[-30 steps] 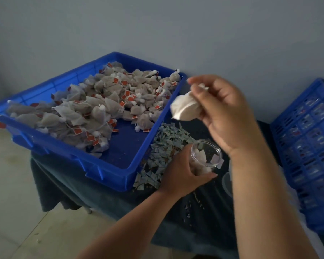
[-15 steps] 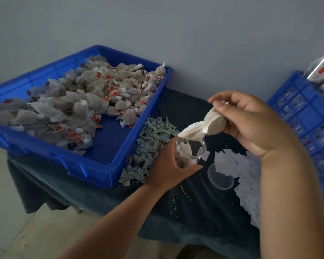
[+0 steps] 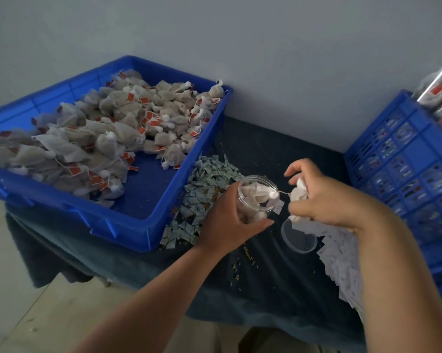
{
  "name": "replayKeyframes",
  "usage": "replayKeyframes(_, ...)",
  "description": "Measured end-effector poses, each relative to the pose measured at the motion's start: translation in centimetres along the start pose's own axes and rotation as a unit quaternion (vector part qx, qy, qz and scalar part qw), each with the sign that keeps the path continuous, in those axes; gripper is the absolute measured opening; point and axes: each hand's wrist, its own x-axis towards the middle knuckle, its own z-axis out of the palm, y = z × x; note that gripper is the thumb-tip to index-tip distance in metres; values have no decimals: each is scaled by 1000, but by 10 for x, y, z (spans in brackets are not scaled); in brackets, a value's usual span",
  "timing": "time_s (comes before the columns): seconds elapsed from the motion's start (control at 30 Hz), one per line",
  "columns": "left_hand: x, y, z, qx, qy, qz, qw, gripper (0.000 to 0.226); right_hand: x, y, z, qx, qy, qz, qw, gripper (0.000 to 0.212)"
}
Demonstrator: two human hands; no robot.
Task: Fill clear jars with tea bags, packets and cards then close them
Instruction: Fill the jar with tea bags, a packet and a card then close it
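Note:
My left hand grips a clear jar that is tilted and holds several tea bags. My right hand sits just right of the jar's mouth and holds a crumpled white tea bag; a thin string runs from it to a bag in the jar. A clear round lid lies flat on the dark cloth below the hands. A pile of small printed packets lies left of the jar. White cards are heaped under my right forearm.
A blue tray full of tea bags with red tags fills the left side, overhanging the table. A blue slatted crate stands at the right with bagged goods on top. The grey wall is close behind.
My right hand dropped from above the jar to beside its mouth, and a tea bag now lies inside the jar. The view shifted down and right.

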Motion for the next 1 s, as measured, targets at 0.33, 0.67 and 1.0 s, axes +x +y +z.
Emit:
replayKeyframes(0.33,-1,1,-1,11,-3,-1,1000,99,-20,7,-26,330,306,-145,881,22)
replayKeyframes(0.67,0,4,-1,-10,0,2,1000,97,22,5,41,132,239,-65,960,29)
replayKeyframes(1.0,0,6,-2,-8,9,20,1000,94,14,39,50,445,59,29,893,28)
